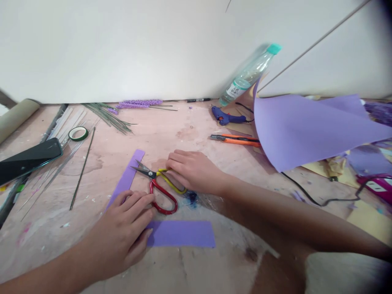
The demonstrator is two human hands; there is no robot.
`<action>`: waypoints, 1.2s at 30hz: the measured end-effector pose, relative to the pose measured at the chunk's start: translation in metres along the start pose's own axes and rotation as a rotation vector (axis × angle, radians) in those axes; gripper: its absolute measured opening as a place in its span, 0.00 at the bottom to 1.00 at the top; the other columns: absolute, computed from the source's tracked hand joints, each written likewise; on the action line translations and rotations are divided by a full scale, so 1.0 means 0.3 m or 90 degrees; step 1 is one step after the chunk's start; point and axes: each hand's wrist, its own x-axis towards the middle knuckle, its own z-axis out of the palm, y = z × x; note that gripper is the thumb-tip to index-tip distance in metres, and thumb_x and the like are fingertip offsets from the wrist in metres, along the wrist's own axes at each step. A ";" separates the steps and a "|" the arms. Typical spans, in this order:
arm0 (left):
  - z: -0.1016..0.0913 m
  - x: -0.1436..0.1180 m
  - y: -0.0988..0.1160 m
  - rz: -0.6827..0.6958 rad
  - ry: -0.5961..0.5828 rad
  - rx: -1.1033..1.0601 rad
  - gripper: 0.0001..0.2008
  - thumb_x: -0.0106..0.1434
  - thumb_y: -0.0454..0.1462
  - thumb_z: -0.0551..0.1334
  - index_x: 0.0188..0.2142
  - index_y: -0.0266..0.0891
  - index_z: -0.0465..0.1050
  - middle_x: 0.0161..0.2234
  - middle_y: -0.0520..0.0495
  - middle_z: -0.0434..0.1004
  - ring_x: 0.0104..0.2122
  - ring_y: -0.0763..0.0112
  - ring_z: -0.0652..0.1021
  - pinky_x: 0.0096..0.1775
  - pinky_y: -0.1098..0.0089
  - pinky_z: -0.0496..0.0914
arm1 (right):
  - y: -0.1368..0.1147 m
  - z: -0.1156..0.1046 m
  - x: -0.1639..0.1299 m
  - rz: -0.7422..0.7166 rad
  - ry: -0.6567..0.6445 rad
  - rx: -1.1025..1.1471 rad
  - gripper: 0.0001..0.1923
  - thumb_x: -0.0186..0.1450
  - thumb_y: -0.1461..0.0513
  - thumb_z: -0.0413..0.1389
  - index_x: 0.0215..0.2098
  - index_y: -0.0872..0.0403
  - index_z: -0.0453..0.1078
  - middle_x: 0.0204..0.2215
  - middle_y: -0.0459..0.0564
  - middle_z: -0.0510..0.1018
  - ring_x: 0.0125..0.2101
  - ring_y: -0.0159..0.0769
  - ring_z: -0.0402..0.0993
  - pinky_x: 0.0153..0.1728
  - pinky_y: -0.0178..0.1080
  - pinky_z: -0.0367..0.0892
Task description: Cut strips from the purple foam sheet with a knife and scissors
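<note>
Scissors (pixel 159 188) between left hand (pixel 122 232) and right hand (pixel 192 171)

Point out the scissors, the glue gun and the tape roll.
scissors (pixel 153 176): head view, on the pivot.
glue gun (pixel 228 118): head view, on the blue body.
tape roll (pixel 78 133): head view, on the ring's rim.
</note>
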 end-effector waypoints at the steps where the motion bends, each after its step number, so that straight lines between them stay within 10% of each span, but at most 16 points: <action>1: -0.001 0.001 0.000 0.001 0.000 -0.001 0.13 0.69 0.32 0.55 0.51 0.38 0.73 0.55 0.40 0.78 0.53 0.53 0.76 0.56 0.51 0.65 | -0.002 0.005 0.002 -0.011 -0.008 -0.009 0.12 0.76 0.62 0.48 0.42 0.57 0.73 0.40 0.57 0.79 0.41 0.43 0.71 0.38 0.41 0.61; 12: 0.000 -0.002 0.000 0.000 -0.007 -0.007 0.14 0.69 0.32 0.56 0.52 0.38 0.72 0.56 0.41 0.78 0.54 0.52 0.75 0.55 0.51 0.64 | 0.053 -0.029 0.009 0.139 0.063 0.143 0.14 0.77 0.64 0.41 0.37 0.53 0.64 0.29 0.47 0.79 0.30 0.35 0.73 0.33 0.36 0.61; 25: -0.006 0.001 -0.002 -0.008 -0.022 -0.026 0.13 0.70 0.33 0.55 0.51 0.39 0.71 0.56 0.41 0.77 0.55 0.53 0.73 0.55 0.52 0.63 | 0.024 0.008 0.006 -0.066 -0.026 -0.091 0.11 0.75 0.65 0.48 0.43 0.58 0.72 0.39 0.56 0.78 0.41 0.42 0.70 0.33 0.39 0.57; 36: -0.007 -0.003 -0.007 -0.014 -0.034 -0.014 0.13 0.70 0.34 0.55 0.51 0.37 0.72 0.57 0.39 0.75 0.55 0.51 0.73 0.55 0.51 0.63 | 0.017 0.026 0.001 0.036 -0.017 -0.043 0.14 0.77 0.61 0.46 0.45 0.56 0.73 0.37 0.57 0.80 0.39 0.42 0.74 0.31 0.39 0.53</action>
